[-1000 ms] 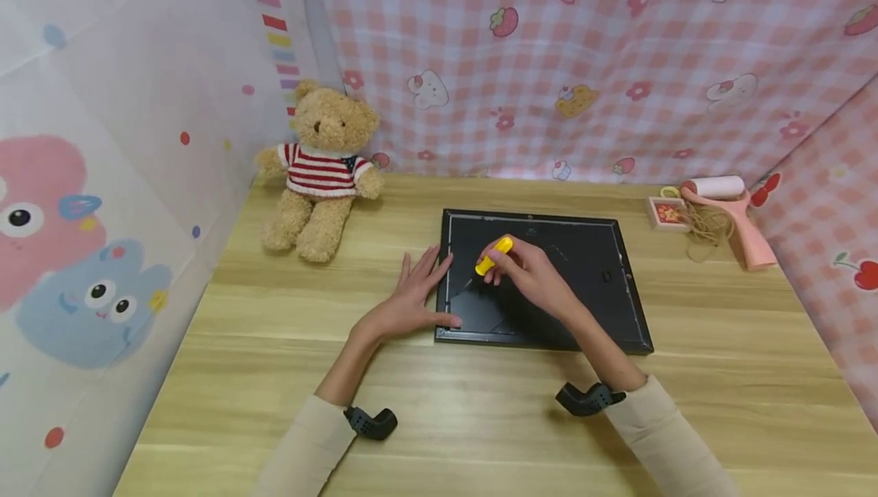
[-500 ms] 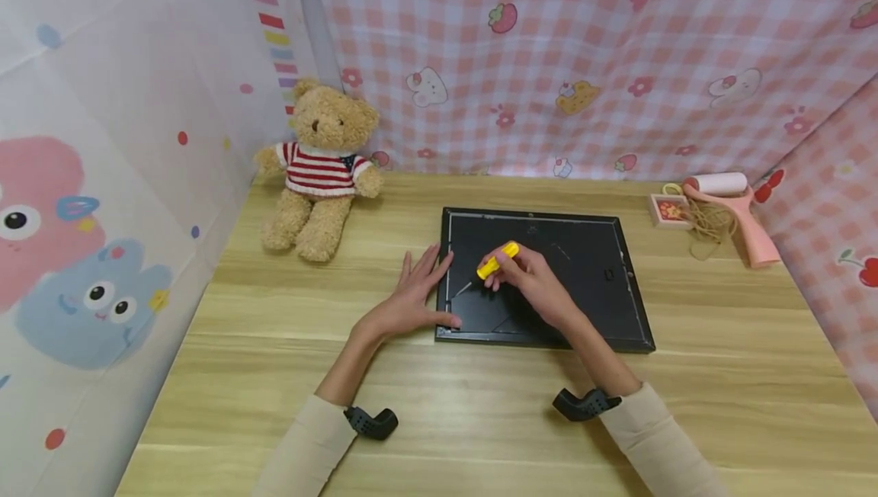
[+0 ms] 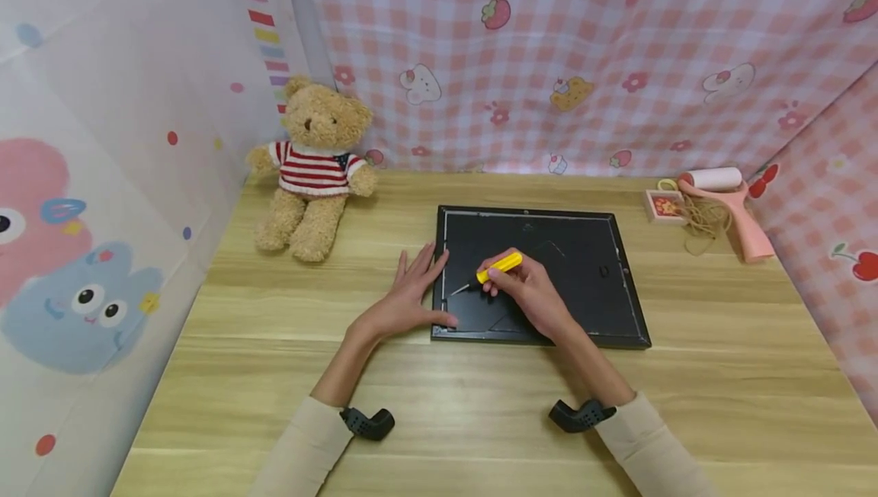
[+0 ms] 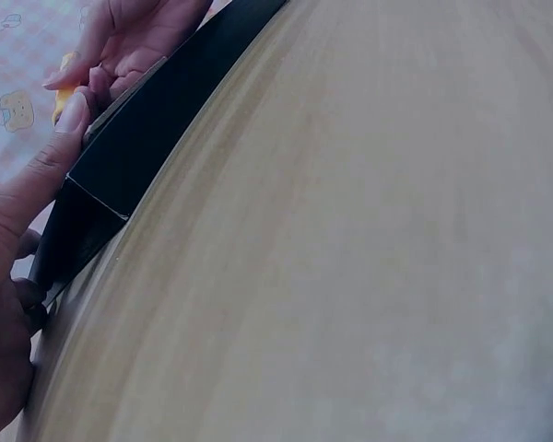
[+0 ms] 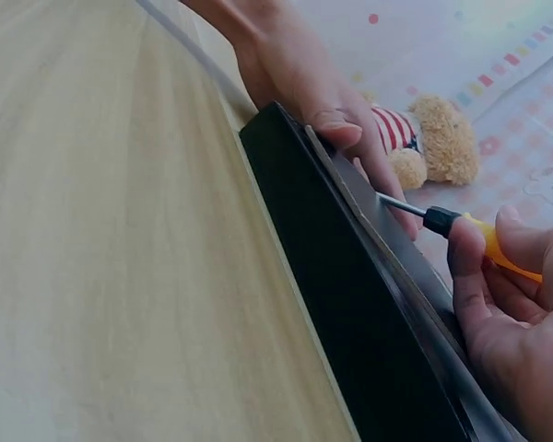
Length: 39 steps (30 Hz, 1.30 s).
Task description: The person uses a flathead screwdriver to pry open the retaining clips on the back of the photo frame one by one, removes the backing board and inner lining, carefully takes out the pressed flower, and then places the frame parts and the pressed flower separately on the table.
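A black picture frame (image 3: pixel 583 303) lies face down on the wooden table (image 3: pixel 439 421), its backing board upward. My left hand (image 3: pixel 401 303) rests at the frame's left side, fingers fairly straight and spread along the edge, thumb on the near left corner. My right hand (image 3: pixel 535 291) pinches the yellow handle of a screwdriver (image 3: pixel 504 264) above the backing. Its thin metal shaft slants down to the left, and the tip is close to the frame's left inner edge. In the right wrist view the tip of the screwdriver (image 5: pixel 438 219) is hidden behind the board's raised edge.
A teddy bear (image 3: pixel 315 173) in a striped sweater sits at the back left. At the back right lie a small box (image 3: pixel 664 207), some twine (image 3: pixel 706 219) and a pink-handled lint roller (image 3: pixel 748 226). Printed cloth (image 3: pixel 521 62) hangs behind the table.
The screwdriver has tipped lower, its handle leaning further to the right. My right hand has come slightly nearer me. The left hand stays on the frame; the head view has shifted a little.
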Motion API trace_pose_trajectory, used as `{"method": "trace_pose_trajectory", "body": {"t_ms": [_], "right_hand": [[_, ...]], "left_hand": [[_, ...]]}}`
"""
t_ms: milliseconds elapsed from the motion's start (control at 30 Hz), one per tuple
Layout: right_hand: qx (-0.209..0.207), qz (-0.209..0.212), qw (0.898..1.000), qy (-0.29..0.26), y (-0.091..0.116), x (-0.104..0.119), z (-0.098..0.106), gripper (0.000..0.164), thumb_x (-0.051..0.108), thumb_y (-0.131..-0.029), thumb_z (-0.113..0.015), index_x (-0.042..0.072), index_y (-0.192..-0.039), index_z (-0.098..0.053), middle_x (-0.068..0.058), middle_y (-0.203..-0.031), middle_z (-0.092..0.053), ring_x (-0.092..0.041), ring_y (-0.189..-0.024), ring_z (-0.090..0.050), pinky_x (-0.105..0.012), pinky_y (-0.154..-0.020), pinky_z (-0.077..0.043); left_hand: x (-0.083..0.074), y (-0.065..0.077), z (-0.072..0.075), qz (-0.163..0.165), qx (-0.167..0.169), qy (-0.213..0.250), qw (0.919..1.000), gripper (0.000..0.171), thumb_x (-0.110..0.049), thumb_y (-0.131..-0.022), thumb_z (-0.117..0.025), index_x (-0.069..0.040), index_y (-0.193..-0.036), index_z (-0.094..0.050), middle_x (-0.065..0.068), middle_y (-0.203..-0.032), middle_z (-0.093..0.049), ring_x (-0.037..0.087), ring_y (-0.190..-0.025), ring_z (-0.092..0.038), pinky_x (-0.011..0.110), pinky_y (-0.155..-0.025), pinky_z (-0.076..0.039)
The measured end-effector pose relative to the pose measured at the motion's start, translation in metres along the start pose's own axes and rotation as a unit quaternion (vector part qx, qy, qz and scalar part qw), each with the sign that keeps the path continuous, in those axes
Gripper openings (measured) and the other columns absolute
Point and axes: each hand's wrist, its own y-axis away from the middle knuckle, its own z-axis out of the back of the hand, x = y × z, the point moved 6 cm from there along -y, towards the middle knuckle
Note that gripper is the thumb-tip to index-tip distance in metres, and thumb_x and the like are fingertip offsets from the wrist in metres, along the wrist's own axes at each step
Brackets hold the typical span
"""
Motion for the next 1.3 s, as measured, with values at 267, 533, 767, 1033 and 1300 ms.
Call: {"method": "trace_pose_trajectory", "body": {"t_ms": [267, 533, 767, 1033, 1300], "right_hand": [[0.001, 0.003, 0.998, 0.061, -0.001, 0.004, -0.001, 0.024, 0.008, -0.113, -0.060, -0.012, -0.126, -0.066, -0.007, -0.113, -0.074, -0.015, -0.090, -0.067, -0.021, -0.083, -0.060], [0.028, 0.001, 0.996, 0.083, -0.009, 0.007, 0.006, 0.028, 0.009, -0.116, -0.052, -0.014, -0.128, -0.062, -0.016, -0.119, -0.071, -0.017, -0.092, -0.067, -0.021, -0.084, -0.060], [0.024, -0.006, 0.999, 0.045, -0.012, 0.006, 0.004, 0.028, 0.008, -0.116, -0.051, -0.017, -0.128, -0.058, -0.010, -0.117, -0.071, -0.015, -0.091, -0.066, -0.020, -0.081, -0.059], [0.025, 0.029, 0.998, 0.056, -0.008, 0.004, 0.001, 0.025, 0.005, -0.115, -0.054, -0.016, -0.125, -0.060, -0.009, -0.114, -0.072, -0.014, -0.087, -0.066, -0.020, -0.079, -0.058], [0.009, 0.095, 0.981, 0.169, 0.001, 0.022, -0.018, 0.012, 0.004, -0.110, -0.064, -0.005, -0.118, -0.068, -0.023, -0.112, -0.072, -0.016, -0.083, -0.066, -0.020, -0.075, -0.057]], "left_hand": [[0.001, -0.001, 0.001, 0.006, 0.002, -0.004, 1.0000, 0.141, -0.092, -0.076, -0.070, -0.010, -0.177, -0.015, 0.016, -0.185, 0.005, 0.032, -0.172, 0.010, 0.055, -0.133, 0.024], [-0.007, -0.005, -0.001, 0.019, 0.016, -0.022, 0.9995, 0.122, -0.039, -0.089, -0.093, -0.011, -0.177, -0.014, 0.014, -0.185, 0.006, 0.030, -0.172, 0.009, 0.056, -0.134, 0.022], [-0.006, -0.006, -0.001, 0.017, 0.014, -0.016, 0.9996, 0.125, -0.051, -0.088, -0.091, -0.012, -0.177, -0.013, 0.014, -0.185, 0.007, 0.030, -0.172, 0.010, 0.055, -0.133, 0.023], [-0.001, -0.003, -0.001, 0.010, 0.005, -0.010, 0.9999, 0.135, -0.079, -0.080, -0.080, -0.012, -0.177, -0.014, 0.013, -0.186, 0.007, 0.028, -0.172, 0.010, 0.051, -0.133, 0.025], [0.000, -0.002, -0.001, 0.021, 0.003, -0.012, 0.9997, 0.134, -0.074, -0.081, -0.085, -0.012, -0.177, -0.014, 0.013, -0.186, 0.006, 0.028, -0.172, 0.010, 0.051, -0.133, 0.025]]}}
